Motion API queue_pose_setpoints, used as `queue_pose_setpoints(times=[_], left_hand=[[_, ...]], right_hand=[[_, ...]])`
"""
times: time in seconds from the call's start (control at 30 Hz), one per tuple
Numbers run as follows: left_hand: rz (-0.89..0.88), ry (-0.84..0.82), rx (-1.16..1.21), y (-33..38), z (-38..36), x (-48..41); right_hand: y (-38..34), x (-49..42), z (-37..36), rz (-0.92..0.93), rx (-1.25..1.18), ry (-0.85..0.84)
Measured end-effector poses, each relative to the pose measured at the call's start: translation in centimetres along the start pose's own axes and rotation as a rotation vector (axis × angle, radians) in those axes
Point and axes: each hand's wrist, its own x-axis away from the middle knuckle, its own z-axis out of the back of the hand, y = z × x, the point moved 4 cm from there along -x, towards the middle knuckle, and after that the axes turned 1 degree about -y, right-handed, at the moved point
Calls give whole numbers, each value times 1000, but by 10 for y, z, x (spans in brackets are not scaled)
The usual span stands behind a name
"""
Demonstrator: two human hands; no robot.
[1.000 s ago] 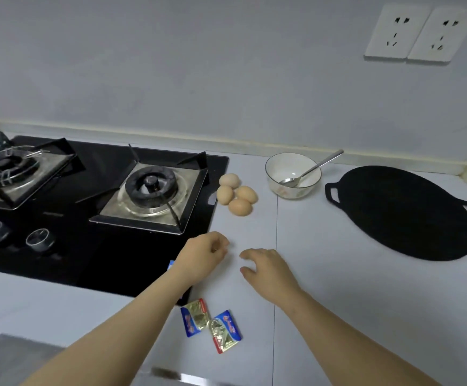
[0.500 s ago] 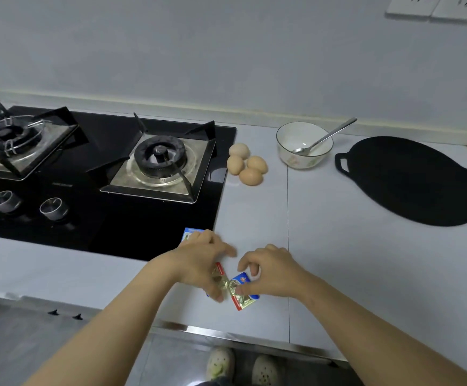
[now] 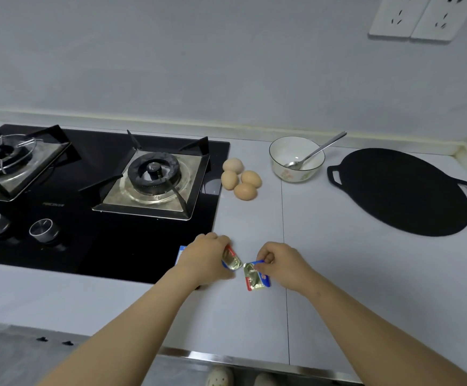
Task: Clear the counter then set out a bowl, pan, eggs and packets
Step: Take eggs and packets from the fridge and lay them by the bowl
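Both hands have come back from mid-counter to the front edge, and where they hovered empty a second ago each now has a packet between its fingertips.

At the left, the hob [image 3: 95, 190] takes up that end of the counter [image 3: 352, 274]. On its near right corner a third packet [image 3: 181, 253] shows only a blue-and-white edge from under the left hand [image 3: 204, 259]. That hand is curled, thumb and fingers pinching the left packet [image 3: 230, 259] by its red-trimmed end. I cannot tell whether the foil has left the surface. Just beside it lies the right packet [image 3: 256, 277], gold face up, its far blue corner pinched by the curled right hand [image 3: 285, 264].

Toward the back edge sit the eggs [image 3: 240, 179], four in a cluster, then the bowl [image 3: 296, 160] with a spoon [image 3: 318, 150] in it. The pan [image 3: 402, 190] is nearest the right corner.

The step looks like arranging the packets, probably the last one. It would go best gripping the sealed rims, not the filled middles, laying each flat and apart. The left wrist should stay clear of the hidden one.
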Motion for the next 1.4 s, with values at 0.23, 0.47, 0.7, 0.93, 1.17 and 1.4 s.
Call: queue_pose_setpoints(times=[0.23,0.47,0.7,0.93,1.17,1.4], left_hand=[[-93,17,141,11,3,-28],[69,110,26,31,1,-35],[-18,59,104,42,3,-62],[-86,-8,-3,45,9,-76],[-123,-18,49,43,18,-95],[-159,79,185,36,32,-106]], right_hand=[[22,-15,26,-121,-110,270],[50,-19,53,-305,-389,488],[59,-20,70,-384,-547,553],[52,-24,83,-221,63,433],[27,-48,82,24,232,33],[20,-73,96,-40,66,229]])
